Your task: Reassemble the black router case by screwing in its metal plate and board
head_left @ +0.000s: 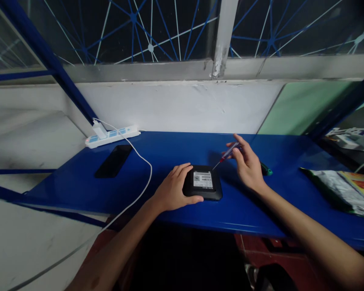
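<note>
Your left hand (173, 189) is clasping a black device (217, 190) against the table (182, 149), thumb and fingers spreading around it. Your right hand (248, 165) is pinching a screwdriver (229, 152), pointing it at the device's far right corner. Beyond your left hand, a phone (113, 161) is lying near a power strip (113, 136).

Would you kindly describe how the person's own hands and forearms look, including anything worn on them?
The bare left hand and bare right hand wear no gloves, and no ring or watch is visible. No sleeve shows on the left forearm, which bears a small mark, or on the right forearm.
</note>
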{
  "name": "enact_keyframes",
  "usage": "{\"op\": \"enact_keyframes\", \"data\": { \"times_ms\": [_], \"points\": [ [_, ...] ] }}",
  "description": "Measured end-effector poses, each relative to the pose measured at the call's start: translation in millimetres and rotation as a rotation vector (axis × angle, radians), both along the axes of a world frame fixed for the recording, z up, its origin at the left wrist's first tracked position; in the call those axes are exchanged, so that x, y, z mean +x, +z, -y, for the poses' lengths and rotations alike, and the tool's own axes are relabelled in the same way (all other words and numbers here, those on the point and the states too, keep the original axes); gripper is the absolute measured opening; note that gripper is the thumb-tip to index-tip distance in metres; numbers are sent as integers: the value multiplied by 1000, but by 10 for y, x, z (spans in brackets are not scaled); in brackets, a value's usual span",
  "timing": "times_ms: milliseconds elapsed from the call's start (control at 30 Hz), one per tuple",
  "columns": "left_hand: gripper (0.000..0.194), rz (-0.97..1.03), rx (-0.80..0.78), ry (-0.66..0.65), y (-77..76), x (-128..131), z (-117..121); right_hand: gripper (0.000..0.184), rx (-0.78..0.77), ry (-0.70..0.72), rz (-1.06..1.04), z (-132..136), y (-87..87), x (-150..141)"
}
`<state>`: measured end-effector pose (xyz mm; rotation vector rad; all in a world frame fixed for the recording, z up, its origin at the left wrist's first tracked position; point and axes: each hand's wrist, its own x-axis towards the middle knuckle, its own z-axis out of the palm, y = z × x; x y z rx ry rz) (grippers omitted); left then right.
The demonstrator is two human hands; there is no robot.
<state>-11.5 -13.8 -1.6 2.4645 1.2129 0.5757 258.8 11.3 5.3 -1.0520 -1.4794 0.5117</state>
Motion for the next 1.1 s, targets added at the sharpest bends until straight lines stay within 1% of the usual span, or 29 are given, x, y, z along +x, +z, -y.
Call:
{"op": "enact_keyframes", "data": {
  "times_ms": [167, 400, 467, 533, 600, 667, 733, 833, 900, 1100],
  "points": [
    [93, -9, 1, 1, -2, 1, -1, 47, 12, 42, -42, -15, -26, 16],
    [95, -13, -5, 1, -20, -10, -7, 47, 18, 48, -58, -9, -22, -4],
    [95, -11, -4, 4, -24, -11, -3, 48, 27, 31, -59, -11, -12, -7],
    [94, -9, -2, 5, -21, -7, 1, 47, 40, -16, -48, -20, -6, -1],
    [94, -9, -1, 6, -12, -1, 3, 42, 49, -60, -28, -25, -1, 8],
    [94, -8, -5, 6, -1, 2, 4, 35, 41, -71, -13, -17, 6, 10],
    [93, -7, -10, 4, 5, 1, 2, 36, 18, -37, -25, 4, 17, 1],
    [94, -6, -4, 1, 1, -2, -4, 44, -8, 43, -65, 33, 28, -22],
    [95, -3, 2, 1, -9, -4, -8, 47, -4, 55, -61, 31, 22, -26],
    [102, -9, -14, -10, -20, -12, -3, 47, 37, -93, 65, -29, -18, 13]
  ]
}}
